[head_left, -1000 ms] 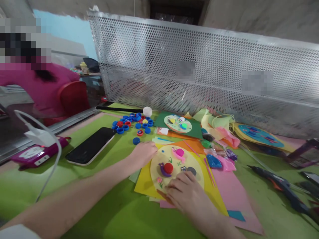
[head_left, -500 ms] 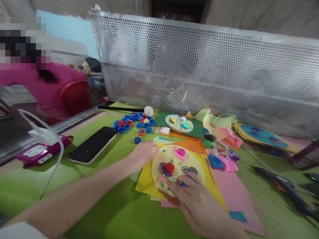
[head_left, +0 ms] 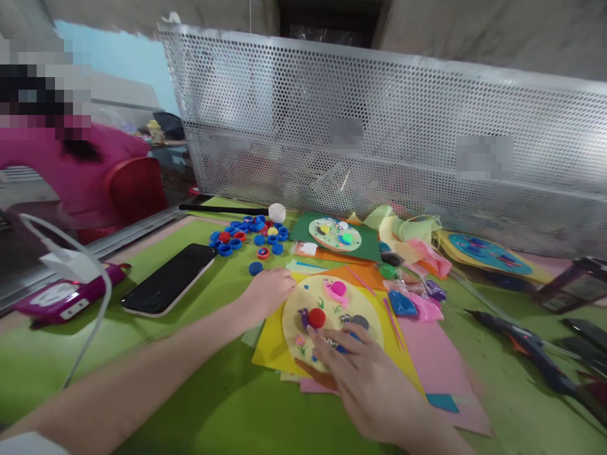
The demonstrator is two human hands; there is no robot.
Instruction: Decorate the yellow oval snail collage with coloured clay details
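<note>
A round cream craft disc (head_left: 363,297) lies on a yellow sheet (head_left: 268,344). It carries clay snails with bottle-cap shells: a red cap (head_left: 317,318), a pink cap (head_left: 338,289) and a grey cap (head_left: 360,322). My left hand (head_left: 268,292) rests at the disc's upper left edge, its fingers curled in; the fingertips are hidden. Over the disc's lower part lies my right hand (head_left: 363,373), fingers stretched out. Its index fingertip is by the purple snail body below the red cap. A blue piece is partly covered by this hand.
Blue and red bottle caps (head_left: 236,243) lie beyond my left hand. A phone (head_left: 168,281) and purple power strip (head_left: 71,294) are at left. Clay packets (head_left: 403,303) and a glue gun (head_left: 526,347) lie right. Another finished disc (head_left: 334,243) stands before the perforated metal screen (head_left: 303,114).
The view has shifted slightly, so everything sits a little further left. My right index finger has moved up the disc, closer to the red cap. My left hand stays at the edge.
</note>
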